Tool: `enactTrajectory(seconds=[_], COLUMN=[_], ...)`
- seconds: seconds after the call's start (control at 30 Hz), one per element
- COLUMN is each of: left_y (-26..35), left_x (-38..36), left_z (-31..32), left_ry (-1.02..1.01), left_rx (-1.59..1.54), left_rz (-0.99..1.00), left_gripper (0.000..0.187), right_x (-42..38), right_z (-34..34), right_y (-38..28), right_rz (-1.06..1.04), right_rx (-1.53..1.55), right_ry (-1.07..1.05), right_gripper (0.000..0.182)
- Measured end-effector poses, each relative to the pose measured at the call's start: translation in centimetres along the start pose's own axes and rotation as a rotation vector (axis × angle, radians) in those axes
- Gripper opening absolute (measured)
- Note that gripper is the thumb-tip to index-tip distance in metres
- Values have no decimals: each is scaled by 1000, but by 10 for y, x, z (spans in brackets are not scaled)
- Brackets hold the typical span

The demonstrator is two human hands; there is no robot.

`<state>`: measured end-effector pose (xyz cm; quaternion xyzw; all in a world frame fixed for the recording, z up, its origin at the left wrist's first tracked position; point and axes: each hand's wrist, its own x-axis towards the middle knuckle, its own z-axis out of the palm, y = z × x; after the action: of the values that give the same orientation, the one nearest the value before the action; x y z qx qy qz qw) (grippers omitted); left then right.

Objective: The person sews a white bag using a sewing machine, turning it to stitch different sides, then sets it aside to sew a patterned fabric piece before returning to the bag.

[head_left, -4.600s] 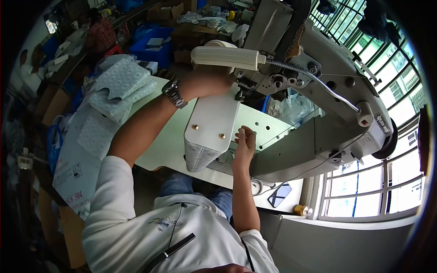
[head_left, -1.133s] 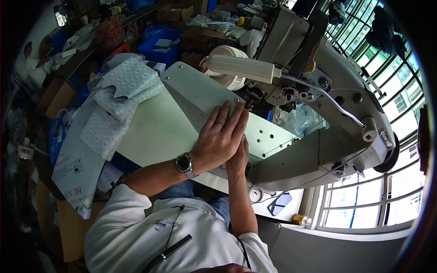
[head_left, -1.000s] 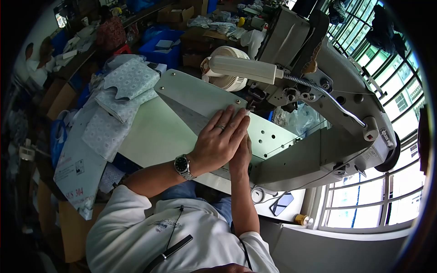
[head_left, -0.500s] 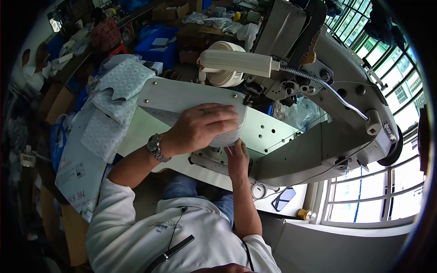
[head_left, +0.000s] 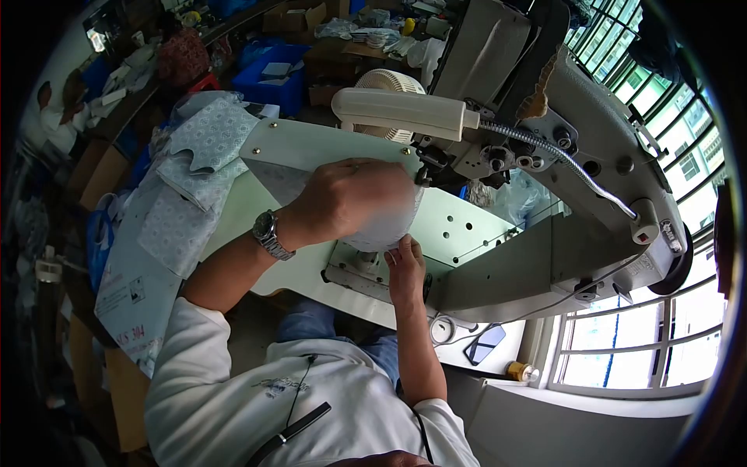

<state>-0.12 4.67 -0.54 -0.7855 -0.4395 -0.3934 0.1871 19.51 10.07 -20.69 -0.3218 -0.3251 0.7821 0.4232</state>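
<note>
My left hand [head_left: 342,201], with a metal watch at its wrist, is over a light grey patterned fabric piece [head_left: 383,236] at the end of the sewing machine's raised pale plate [head_left: 327,146]. Its fingers are smeared by motion, so their grip does not show. Lower down, my right hand [head_left: 406,268] pinches the curved lower edge of that fabric between thumb and fingers. Just right of the plate's end is the needle area of the sewing machine [head_left: 498,152], partly hidden behind the lamp.
A white lamp [head_left: 401,111] on a flexible neck hangs above the plate. Patterned fabric pieces [head_left: 187,226] are heaped to the left. A phone [head_left: 485,344] lies near the barred window at lower right. A blue crate [head_left: 272,93] and a person [head_left: 181,58] are farther back.
My left hand has shifted slightly, its fingers now blurred and higher over the fabric. My right hand keeps its pinch at nearly the same place. The view has tilted a little.
</note>
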Motion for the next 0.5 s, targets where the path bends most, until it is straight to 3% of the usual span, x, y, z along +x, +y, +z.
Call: enactTrajectory(seconds=[0.23,0.3,0.33,0.4,0.43,0.5], left_y=[0,-17,-21,-34,-54,-74], left_x=[17,37,53,91,98,104], left_z=[-12,-26,-35,-47,-35,-16], left_ry=[-93,-387,-387,-880,-1026,-1092], left_rx=[-146,-353,-355,-215,-242,-264], left_rz=[-147,-274,-272,-424,-477,-431], left_gripper=[29,25,25,57,91,97], right_x=[-10,-12,-12,-14,-15,-15], right_z=[-1,-1,-4,-5,-4,-6], right_y=[3,1,1,0,-1,0], right_rz=[18,8,9,8,4,1], right_rx=[45,46,16,-20,-12,-6], right_ry=[68,67,52,37,30,22], right_gripper=[44,45,48,51,51,51])
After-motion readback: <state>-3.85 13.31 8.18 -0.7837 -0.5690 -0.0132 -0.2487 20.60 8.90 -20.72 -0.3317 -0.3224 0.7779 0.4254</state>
